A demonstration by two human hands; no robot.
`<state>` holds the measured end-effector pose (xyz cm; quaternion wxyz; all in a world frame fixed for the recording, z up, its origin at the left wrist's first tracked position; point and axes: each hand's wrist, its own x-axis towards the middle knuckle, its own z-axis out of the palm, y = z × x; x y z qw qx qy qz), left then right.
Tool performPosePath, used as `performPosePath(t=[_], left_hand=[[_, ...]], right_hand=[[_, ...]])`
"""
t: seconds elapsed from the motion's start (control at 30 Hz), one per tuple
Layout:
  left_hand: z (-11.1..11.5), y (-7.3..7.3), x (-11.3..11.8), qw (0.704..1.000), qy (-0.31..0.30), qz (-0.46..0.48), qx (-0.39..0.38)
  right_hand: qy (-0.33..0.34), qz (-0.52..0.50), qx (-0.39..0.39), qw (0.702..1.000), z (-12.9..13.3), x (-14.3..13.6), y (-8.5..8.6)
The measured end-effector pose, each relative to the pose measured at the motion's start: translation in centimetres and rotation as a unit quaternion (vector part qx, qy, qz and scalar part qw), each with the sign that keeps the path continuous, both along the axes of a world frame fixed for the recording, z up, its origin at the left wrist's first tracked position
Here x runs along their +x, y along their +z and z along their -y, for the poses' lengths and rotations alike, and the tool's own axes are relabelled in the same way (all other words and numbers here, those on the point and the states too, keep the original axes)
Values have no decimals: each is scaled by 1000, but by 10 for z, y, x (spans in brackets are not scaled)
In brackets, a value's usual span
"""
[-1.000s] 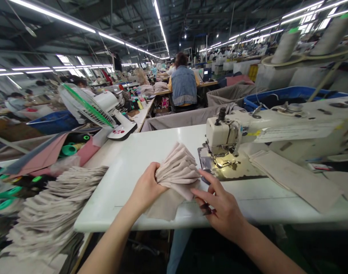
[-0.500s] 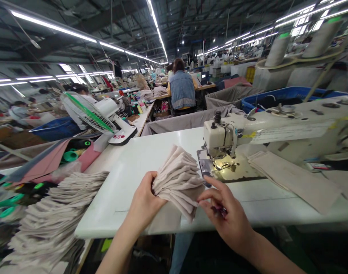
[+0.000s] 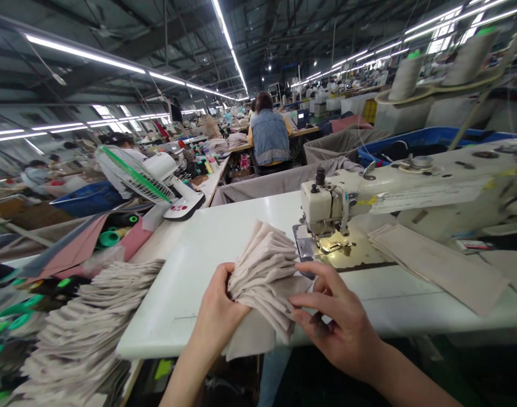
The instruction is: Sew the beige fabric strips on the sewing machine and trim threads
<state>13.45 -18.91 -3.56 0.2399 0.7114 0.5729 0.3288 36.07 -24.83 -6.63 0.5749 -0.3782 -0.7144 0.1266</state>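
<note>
A fanned bundle of beige fabric pieces is gripped in my left hand, thumb on top, just above the front of the white sewing table. At the bundle's right edge, my right hand pinches a fabric layer between thumb and fingers, its index finger raised a little. Something small and dark purple shows faintly inside the right palm; its kind is hidden. One beige flap hangs below the bundle at the table's front edge. Just behind the right hand stands a sewing machine with its needle plate lit.
Flat beige pieces lie right of the needle plate. A tall pile of beige pieces is at the left, near thread cones. A fan stands at the back left. Ahead, a person in a denim vest sits beyond a fabric-lined bin.
My right-hand fingers have spread higher along the bundle's edge, and the purple item in the palm is less visible. The flap under the bundle hangs further out. The view has shifted slightly.
</note>
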Motion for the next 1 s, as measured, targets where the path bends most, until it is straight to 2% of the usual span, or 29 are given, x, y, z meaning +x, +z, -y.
performPosePath(t=[0.2, 0.37, 0.43, 0.57, 0.7, 0.8, 0.87, 1.0], left_hand=[[6, 0, 2, 1000, 3, 10, -6], [6, 0, 3, 1000, 10, 7, -3], [6, 0, 3, 1000, 11, 7, -6], [7, 0, 4, 1000, 1, -1, -2], [7, 2, 3, 1000, -3, -16, 9], [-2, 5, 0, 1000, -15, -6, -12], [-14, 4, -4, 999, -33, 9, -30], [-38, -6, -14, 997, -46, 29, -48]], right_hand=[[39, -3, -31, 999, -1, 4, 6], [41, 21, 2, 999, -3, 3, 4], [33, 18, 7, 999, -3, 2, 2], [2, -14, -47, 999, -5, 2, 3], [40, 30, -42, 998, -13, 5, 9], [48, 62, -12, 997, -25, 6, 12], [51, 97, -27, 994, -36, 6, 10], [71, 189, -56, 978, -55, 1, -6]])
